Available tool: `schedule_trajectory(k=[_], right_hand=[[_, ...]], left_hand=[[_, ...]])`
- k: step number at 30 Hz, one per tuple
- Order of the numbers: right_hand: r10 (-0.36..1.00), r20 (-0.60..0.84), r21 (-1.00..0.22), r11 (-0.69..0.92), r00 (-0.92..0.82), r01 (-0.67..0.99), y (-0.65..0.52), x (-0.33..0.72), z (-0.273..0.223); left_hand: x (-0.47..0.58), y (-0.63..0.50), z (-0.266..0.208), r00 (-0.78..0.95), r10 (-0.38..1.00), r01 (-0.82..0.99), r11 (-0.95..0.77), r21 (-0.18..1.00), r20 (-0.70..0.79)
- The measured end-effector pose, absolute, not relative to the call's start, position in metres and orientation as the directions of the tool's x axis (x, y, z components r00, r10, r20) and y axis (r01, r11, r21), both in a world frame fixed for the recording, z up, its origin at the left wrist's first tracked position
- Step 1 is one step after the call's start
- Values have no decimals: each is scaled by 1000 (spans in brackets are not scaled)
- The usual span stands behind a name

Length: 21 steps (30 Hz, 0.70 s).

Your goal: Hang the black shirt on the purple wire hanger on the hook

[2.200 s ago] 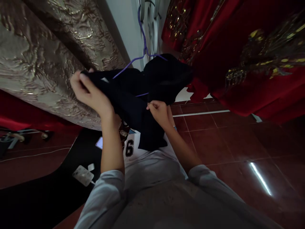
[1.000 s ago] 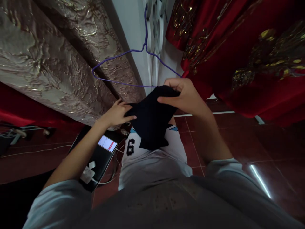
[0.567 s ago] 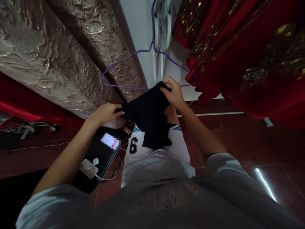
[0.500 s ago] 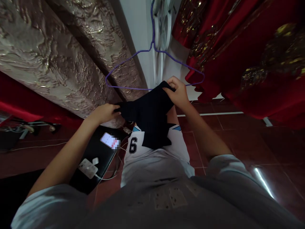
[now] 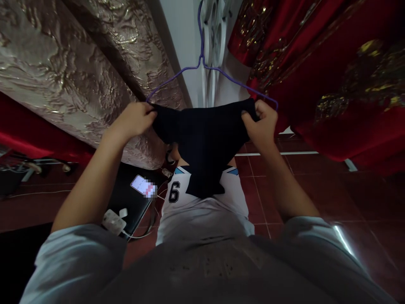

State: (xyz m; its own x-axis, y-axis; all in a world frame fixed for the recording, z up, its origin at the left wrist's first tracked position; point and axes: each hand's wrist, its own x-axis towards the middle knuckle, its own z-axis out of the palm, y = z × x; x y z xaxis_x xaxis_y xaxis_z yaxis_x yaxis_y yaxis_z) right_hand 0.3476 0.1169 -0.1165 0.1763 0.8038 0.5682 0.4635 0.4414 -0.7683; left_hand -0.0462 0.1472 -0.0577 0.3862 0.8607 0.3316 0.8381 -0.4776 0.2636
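A dark navy garment [image 5: 207, 135], whose exact kind I cannot tell, is stretched between my two hands, its lower end hanging over my white shorts. Its upper left corner is pinched in my left hand [image 5: 134, 120]. At the upper right corner, my right hand [image 5: 262, 122] grips the cloth between thumb and fingers. Just beyond the garment hangs a purple clothes hanger [image 5: 202, 63]; its lower bar is hidden by the cloth and hands. Both hands are close to the hanger's ends; whether they touch it I cannot tell.
On the left, a black surface [image 5: 118, 181] bears a lit phone [image 5: 142, 185] and a white power strip [image 5: 114, 222] with cables. Beige embossed fabric [image 5: 104, 76] stands at the upper left. Red cloth with gold decoration [image 5: 300, 97] hangs at the right above the reddish tiled floor [image 5: 303, 185].
My left hand has risen and my right hand has moved outward to the right. The garment is now spread wider and higher, covering the hanger's lower bar.
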Motion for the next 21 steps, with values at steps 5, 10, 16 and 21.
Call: schedule_trajectory(k=[5, 10, 16, 21], right_hand=[[769, 605, -733, 436, 207, 523, 121, 355, -107], [747, 621, -720, 422, 238, 551, 127, 359, -105], [759, 604, -730, 403, 245, 552, 130, 357, -110], [760, 595, -740, 393, 262, 546, 132, 357, -109]], left_hand=[[-55, 126, -63, 283, 867, 853, -423, 305, 410], [-51, 92, -62, 254, 939, 875, -325, 358, 231], [-52, 91, -76, 238, 952, 900, -290, 327, 190], [-47, 116, -90, 139, 879, 895, -309, 323, 456]])
